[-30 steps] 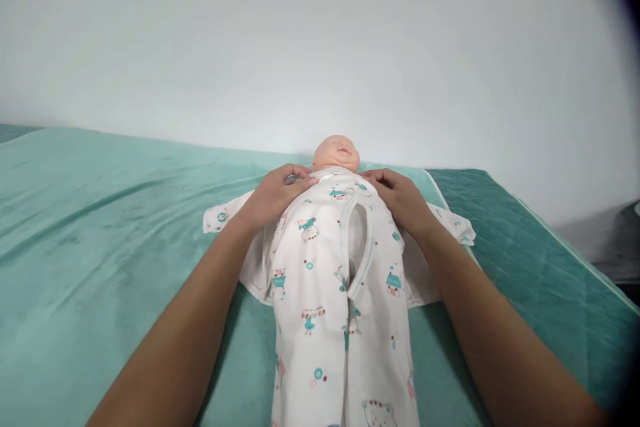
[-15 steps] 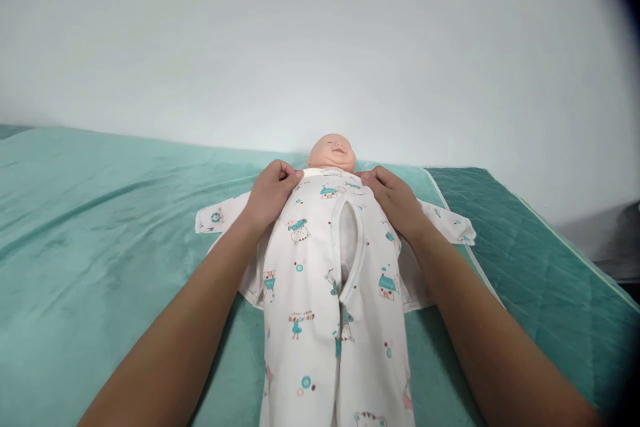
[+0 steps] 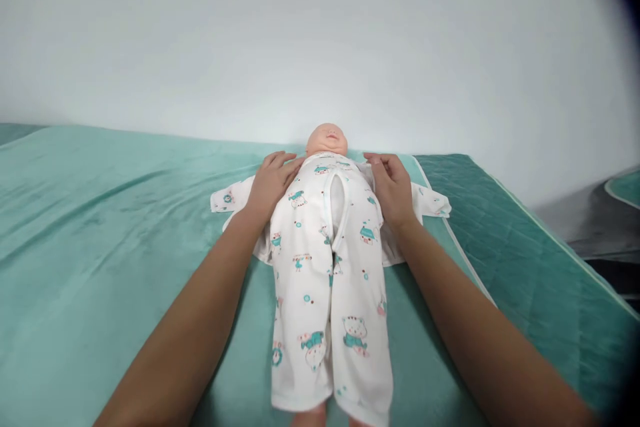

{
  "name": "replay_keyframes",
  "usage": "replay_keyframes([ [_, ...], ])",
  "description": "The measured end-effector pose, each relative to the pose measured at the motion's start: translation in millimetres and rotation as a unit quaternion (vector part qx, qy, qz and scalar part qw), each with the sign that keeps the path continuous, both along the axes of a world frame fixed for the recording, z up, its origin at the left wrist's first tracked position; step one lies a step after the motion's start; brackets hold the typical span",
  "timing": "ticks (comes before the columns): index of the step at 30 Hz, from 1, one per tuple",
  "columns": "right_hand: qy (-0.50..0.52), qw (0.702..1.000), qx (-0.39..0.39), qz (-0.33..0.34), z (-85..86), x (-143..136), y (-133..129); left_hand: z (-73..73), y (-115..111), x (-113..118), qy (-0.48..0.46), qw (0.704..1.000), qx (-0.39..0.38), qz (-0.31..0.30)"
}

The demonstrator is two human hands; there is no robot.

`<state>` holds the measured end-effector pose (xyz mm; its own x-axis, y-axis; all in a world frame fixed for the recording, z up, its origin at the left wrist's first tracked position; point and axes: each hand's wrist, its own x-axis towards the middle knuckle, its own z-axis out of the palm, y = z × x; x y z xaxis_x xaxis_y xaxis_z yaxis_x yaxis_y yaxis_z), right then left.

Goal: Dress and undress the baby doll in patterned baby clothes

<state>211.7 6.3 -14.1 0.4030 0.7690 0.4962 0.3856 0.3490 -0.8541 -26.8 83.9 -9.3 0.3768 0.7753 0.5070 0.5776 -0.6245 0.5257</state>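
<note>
A baby doll (image 3: 327, 139) lies on its back, head toward the wall. White printed trousers (image 3: 305, 287) cover its legs and are drawn high over its chest, with a long oval opening at the crotch. A white shirt (image 3: 233, 197) shows its sleeves spread out to both sides. My left hand (image 3: 275, 183) rests at the doll's left-of-picture shoulder, fingers spread against the cloth. On the other side my right hand (image 3: 390, 187) is beside the chest, its fingers bent near the shirt; whether they pinch any cloth is unclear.
Light green cloth (image 3: 125, 267) lies under the doll. A darker quilted green mat (image 3: 525, 253) extends at the right. Behind the doll's head stands a pale wall (image 3: 320, 47), and a dark object (image 3: 607, 227) is at the far right.
Both hands have come away from the trousers' top edge; the left fingers have spread and the right hand has moved outward. The view has shifted, so the trouser hems and feet now show.
</note>
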Motion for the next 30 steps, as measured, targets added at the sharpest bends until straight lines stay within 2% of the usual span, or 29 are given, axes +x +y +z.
replay_keyframes([
  [2,0.013,1.000,0.003,-0.022,-1.2,-7,-23,-5.8,-14,-7,0.049,0.997,0.046,0.039],
  [4,0.010,1.000,-0.005,-0.026,-4.9,-16,-52,-10.9,-39,-15,0.068,0.993,0.080,0.057],
  [8,0.024,1.000,-0.002,-0.005,-18.5,-37,-136,-20.7,-115,-34,0.037,0.990,0.110,0.073],
  [11,0.028,0.999,-0.030,0.010,-27.3,-57,-207,-28.5,-186,-50,-0.013,0.995,0.073,0.071],
  [13,0.018,0.998,-0.052,0.037,-28.5,-70,-245,-32.7,-231,-57,-0.069,0.997,0.014,0.042],
  [16,-0.131,0.983,-0.084,0.102,-22.2,-86,-273,-36.0,-278,-62,-0.105,0.992,-0.071,-0.017],
  [18,-0.274,0.950,-0.100,0.111,-15.6,-96,-276,-36.4,-293,-62,-0.112,0.989,-0.089,-0.036],
  [20,-0.384,0.913,-0.114,0.082,-10.4,-105,-271,-35.9,-297,-61,-0.107,0.990,-0.085,-0.040],
  [23,-0.465,0.878,-0.116,0.026,-5.7,-114,-262,-33.7,-294,-58,-0.067,0.994,-0.067,-0.055],
  [26,-0.480,0.873,-0.089,0.016,0.7,-119,-260,-28.3,-295,-59,-0.074,0.993,-0.057,-0.075],
  [30,-0.448,0.891,-0.046,0.048,16.5,-124,-273,-18.3,-307,-69,-0.136,0.987,-0.061,-0.058],
])
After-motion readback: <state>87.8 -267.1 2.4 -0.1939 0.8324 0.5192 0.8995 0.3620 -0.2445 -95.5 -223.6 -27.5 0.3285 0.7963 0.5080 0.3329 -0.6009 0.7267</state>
